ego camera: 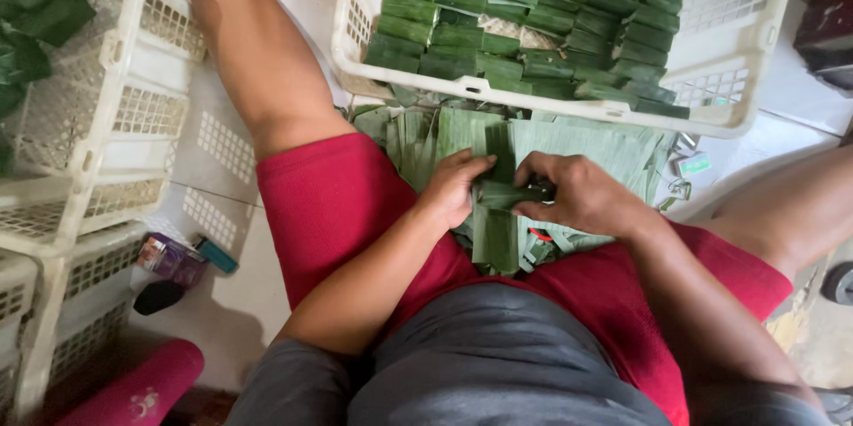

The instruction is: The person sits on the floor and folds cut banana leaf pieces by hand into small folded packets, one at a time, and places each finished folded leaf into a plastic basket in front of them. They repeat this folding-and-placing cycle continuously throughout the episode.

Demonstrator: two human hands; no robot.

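Left hand (455, 186) and right hand (573, 195) are pinching a folded leaf parcel (508, 195) — light, soft, tear-prone, I judge — best gripped along its folded edges.

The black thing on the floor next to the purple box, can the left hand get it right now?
Probably not right away. The left hand is busy pinching a folded green leaf together with the right hand. The black thing lies beside the left thigh, nothing covering it, so a freed hand likely could.
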